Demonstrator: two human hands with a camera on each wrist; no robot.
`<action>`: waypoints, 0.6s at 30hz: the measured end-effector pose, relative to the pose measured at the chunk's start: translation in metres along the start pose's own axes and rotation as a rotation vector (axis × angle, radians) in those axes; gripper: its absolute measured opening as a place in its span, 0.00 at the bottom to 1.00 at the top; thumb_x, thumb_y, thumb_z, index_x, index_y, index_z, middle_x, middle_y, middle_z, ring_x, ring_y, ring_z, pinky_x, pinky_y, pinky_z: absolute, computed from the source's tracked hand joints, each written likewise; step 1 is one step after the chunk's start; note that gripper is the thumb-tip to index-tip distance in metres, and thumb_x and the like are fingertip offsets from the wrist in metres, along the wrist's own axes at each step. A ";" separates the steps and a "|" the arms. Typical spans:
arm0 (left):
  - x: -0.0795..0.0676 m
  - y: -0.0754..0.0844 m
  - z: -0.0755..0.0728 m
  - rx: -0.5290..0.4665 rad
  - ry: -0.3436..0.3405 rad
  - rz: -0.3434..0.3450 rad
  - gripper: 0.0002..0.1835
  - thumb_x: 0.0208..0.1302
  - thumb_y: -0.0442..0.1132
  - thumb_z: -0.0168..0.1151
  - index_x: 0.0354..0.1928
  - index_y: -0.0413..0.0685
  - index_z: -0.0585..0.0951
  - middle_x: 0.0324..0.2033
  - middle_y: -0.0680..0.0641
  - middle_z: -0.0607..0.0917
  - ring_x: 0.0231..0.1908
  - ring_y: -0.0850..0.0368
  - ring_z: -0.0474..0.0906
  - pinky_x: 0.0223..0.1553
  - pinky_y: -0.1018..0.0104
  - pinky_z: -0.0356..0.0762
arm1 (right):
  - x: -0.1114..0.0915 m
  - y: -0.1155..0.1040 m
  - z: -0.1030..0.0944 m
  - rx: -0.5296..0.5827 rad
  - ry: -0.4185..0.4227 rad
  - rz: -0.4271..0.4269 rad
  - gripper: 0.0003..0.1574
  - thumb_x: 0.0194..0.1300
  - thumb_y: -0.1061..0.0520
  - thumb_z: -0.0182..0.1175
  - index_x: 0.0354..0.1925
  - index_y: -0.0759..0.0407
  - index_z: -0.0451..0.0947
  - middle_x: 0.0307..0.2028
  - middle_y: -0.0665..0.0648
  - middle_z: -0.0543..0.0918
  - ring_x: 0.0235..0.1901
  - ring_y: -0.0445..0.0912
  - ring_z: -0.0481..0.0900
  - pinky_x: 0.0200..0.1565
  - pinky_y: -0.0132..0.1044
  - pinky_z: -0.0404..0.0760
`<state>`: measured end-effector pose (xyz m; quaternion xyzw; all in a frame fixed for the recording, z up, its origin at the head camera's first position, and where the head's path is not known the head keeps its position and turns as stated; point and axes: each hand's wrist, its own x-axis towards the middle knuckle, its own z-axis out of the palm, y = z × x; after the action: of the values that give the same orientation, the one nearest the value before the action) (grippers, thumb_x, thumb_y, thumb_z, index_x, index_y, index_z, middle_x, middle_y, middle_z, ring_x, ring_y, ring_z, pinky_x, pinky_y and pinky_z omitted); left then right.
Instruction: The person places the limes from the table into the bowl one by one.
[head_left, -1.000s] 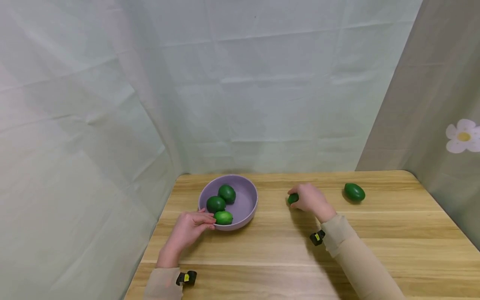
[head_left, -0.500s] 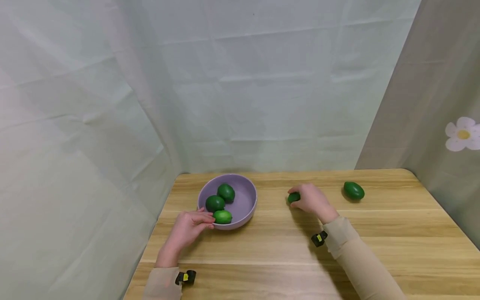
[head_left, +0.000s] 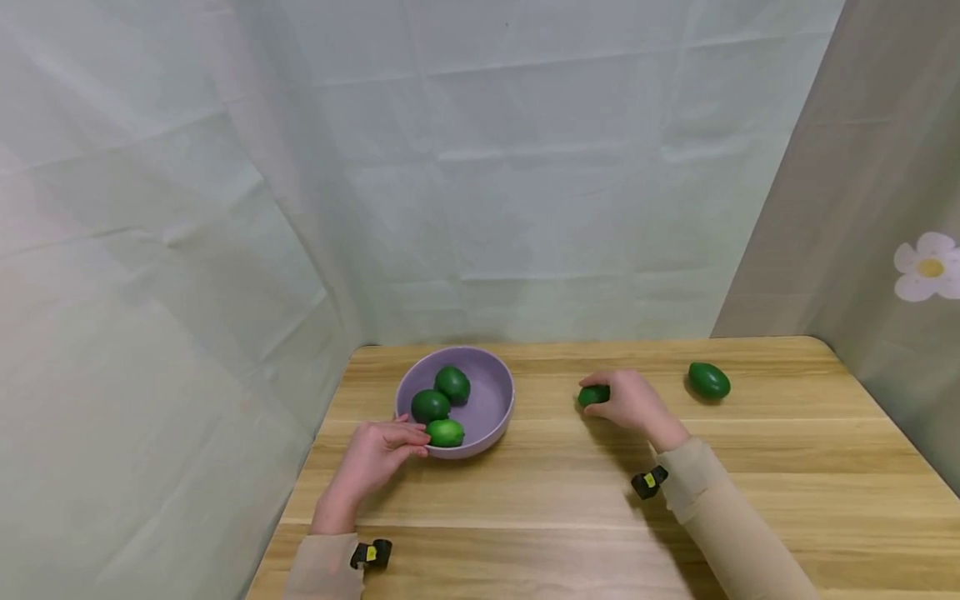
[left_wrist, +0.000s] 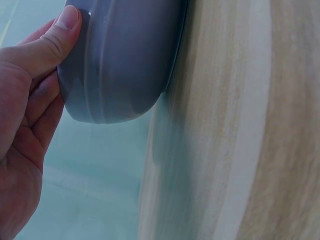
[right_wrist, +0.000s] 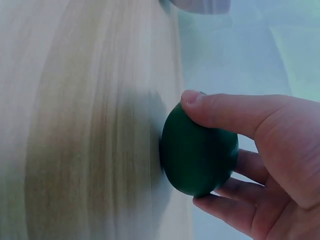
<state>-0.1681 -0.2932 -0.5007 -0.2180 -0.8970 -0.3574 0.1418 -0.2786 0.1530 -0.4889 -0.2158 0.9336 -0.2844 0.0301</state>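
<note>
My left hand (head_left: 378, 454) holds the near left rim of a lilac bowl (head_left: 491, 408), thumb against the outer wall in the left wrist view. Inside the bowl lie two dark green fruits and a brighter green lime (head_left: 446, 433), the lime close to my left fingertips. Farther right, my right hand (head_left: 628, 404) grips a smooth dark green oval fruit (right_wrist: 197, 150) between thumb and fingers, low at the wooden table; whether it touches the wood I cannot tell. Another dark green oval fruit (head_left: 708, 381) rests on the table to the right of that hand.
The wooden table (head_left: 525, 508) ends at a back edge along a pale hanging cloth (head_left: 525, 208). Cloth also closes off the left and right sides. A small black device (head_left: 649, 482) sits at each wrist.
My right hand has shifted slightly to the right with the dark green oval fruit in its grip. The left hand and the bowl stay in place.
</note>
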 end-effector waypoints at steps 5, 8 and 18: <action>0.001 0.001 0.000 -0.008 -0.003 -0.005 0.07 0.55 0.33 0.82 0.37 0.48 0.95 0.39 0.53 0.94 0.56 0.37 0.88 0.65 0.46 0.81 | 0.000 0.008 -0.003 0.041 -0.007 0.002 0.29 0.67 0.54 0.78 0.64 0.56 0.85 0.59 0.63 0.87 0.55 0.60 0.85 0.53 0.57 0.89; 0.001 0.000 0.000 -0.011 0.000 0.002 0.07 0.55 0.33 0.82 0.37 0.48 0.95 0.39 0.53 0.94 0.55 0.37 0.88 0.65 0.46 0.82 | 0.000 0.011 -0.004 0.052 -0.009 -0.007 0.30 0.67 0.54 0.78 0.65 0.56 0.85 0.60 0.64 0.86 0.56 0.60 0.85 0.53 0.57 0.89; -0.001 -0.002 0.001 -0.011 0.000 0.003 0.08 0.54 0.31 0.83 0.36 0.48 0.95 0.38 0.55 0.94 0.55 0.35 0.87 0.65 0.43 0.80 | -0.003 0.014 -0.003 0.088 -0.007 0.004 0.32 0.66 0.54 0.78 0.66 0.56 0.84 0.60 0.64 0.86 0.58 0.61 0.84 0.56 0.58 0.88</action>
<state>-0.1682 -0.2941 -0.5031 -0.2203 -0.8946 -0.3623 0.1410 -0.2819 0.1658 -0.4941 -0.2134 0.9206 -0.3242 0.0433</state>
